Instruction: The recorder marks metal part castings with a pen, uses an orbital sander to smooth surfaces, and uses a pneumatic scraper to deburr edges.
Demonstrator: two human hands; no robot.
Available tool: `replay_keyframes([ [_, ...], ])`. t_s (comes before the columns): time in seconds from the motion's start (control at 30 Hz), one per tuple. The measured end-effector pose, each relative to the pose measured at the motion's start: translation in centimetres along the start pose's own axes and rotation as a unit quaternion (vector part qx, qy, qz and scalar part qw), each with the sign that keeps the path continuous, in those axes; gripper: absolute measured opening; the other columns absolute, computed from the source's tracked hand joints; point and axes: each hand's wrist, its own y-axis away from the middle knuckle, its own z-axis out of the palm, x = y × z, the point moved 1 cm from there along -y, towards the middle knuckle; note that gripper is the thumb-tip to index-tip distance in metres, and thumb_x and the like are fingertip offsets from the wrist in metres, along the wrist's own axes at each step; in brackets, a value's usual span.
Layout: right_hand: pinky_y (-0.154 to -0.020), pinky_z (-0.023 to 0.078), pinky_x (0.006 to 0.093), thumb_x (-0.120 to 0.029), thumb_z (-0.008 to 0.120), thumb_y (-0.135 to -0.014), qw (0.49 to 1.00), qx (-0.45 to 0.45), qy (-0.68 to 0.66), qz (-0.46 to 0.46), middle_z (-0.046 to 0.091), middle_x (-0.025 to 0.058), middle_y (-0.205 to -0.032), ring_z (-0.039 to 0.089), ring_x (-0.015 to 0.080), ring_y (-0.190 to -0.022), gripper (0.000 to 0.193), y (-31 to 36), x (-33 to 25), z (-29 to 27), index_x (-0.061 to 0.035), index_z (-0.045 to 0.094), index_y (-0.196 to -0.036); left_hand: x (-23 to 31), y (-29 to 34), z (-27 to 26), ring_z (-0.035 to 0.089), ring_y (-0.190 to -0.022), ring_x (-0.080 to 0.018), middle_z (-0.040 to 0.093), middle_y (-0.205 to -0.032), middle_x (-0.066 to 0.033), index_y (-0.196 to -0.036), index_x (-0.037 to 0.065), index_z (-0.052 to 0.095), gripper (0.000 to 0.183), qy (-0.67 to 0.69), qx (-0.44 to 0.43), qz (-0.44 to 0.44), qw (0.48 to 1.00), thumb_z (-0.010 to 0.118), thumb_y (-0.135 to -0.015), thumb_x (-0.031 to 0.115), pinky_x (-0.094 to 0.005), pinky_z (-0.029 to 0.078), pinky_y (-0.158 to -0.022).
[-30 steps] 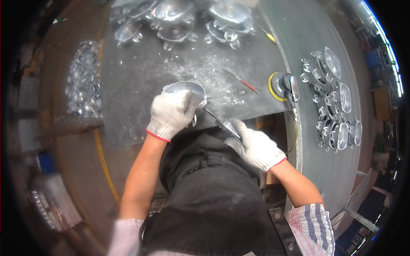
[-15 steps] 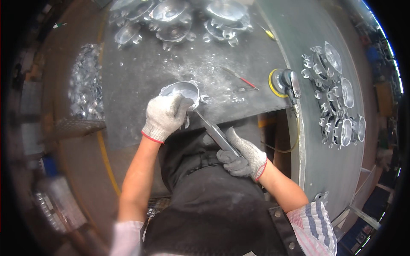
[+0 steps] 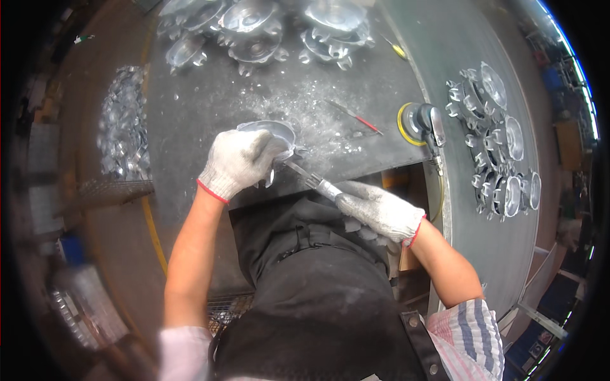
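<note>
left hand (image 3: 240, 162) gloved, clenched; right hand (image 3: 380, 209) gripping

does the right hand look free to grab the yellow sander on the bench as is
Probably not as is: the right hand is closed on a file worked against the metal casting. The path to the sander looks unblocked.

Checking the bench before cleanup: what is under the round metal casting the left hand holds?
The casting rests on the grey bench, strewn with metal shavings. The left hand covers its near side; what lies directly beneath is hidden.
</note>
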Motion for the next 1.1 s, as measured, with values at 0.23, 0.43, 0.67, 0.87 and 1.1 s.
replay_keyframes([
  [0.23, -0.057, 0.052, 0.0422, -0.038, 0.062, -0.097, 0.865, 0.156, 0.382, -0.285, 0.069, 0.0174, -0.096, 0.069, 0.0276, -0.076, 0.056, -0.3, 0.3, -0.7, -0.0089, 0.049, -0.143, 0.0, -1.4, -0.4, 0.067, -0.067, -0.0355, 0.066, -0.071, -0.0136, -0.08, 0.009, 0.069, 0.018, -0.003, -0.052, 0.015, 0.999, 0.073, -0.086, 0.026, -0.0421, 0.053, -0.059],
  [0.43, -0.059, 0.054, 0.0454, -0.03, 0.061, -0.095, 0.685, 0.257, 0.627, -0.266, 0.065, 0.0179, -0.081, 0.069, 0.0345, -0.068, 0.052, 0.9, -0.3, 1.3, -0.0085, 0.049, -0.14, 0.3, -1.1, -0.5, 0.066, -0.068, -0.0367, 0.066, -0.073, -0.0154, -0.08, 0.009, 0.068, 0.021, -0.01, -0.046, 0.002, 0.999, 0.073, -0.086, 0.028, -0.0433, 0.054, -0.06],
  [0.67, -0.061, 0.053, 0.0478, -0.042, 0.06, -0.097, 0.735, 0.245, 0.582, -0.246, 0.066, 0.0206, -0.084, 0.068, 0.037, -0.07, 0.058, 0.4, -0.3, 0.5, -0.0103, 0.046, -0.144, -0.1, -1.4, -0.5, 0.068, -0.071, -0.0364, 0.068, -0.077, -0.0152, -0.084, 0.008, 0.071, 0.019, 0.008, -0.063, -0.021, 0.998, 0.071, -0.088, 0.026, -0.0422, 0.055, -0.062],
  [0.87, -0.052, 0.049, 0.0347, -0.041, 0.058, -0.099, 0.941, 0.123, 0.254, -0.185, 0.064, 0.0089, -0.081, 0.061, 0.0201, -0.06, 0.058, -0.1, 0.7, 1.1, -0.0109, 0.045, -0.147, -0.4, -0.4, -0.8, 0.07, -0.067, -0.0288, 0.071, -0.079, -0.0137, -0.092, 0.004, 0.072, 0.018, 0.108, -0.026, -0.113, 0.987, 0.064, -0.093, 0.021, -0.0369, 0.054, -0.064],
  [1.1, -0.051, 0.043, 0.0235, -0.03, 0.071, -0.092, 0.989, 0.054, -0.057, -0.128, 0.057, -0.0005, -0.088, 0.051, 0.0061, -0.061, 0.059, 0.3, 3.6, -0.1, -0.0034, 0.048, -0.14, -2.2, 1.1, 1.1, 0.057, -0.066, -0.0102, 0.064, -0.071, -0.0058, -0.094, -0.004, 0.068, 0.029, 0.238, 0.267, -0.245, 0.901, 0.061, -0.099, 0.024, -0.0296, 0.047, -0.061],
])
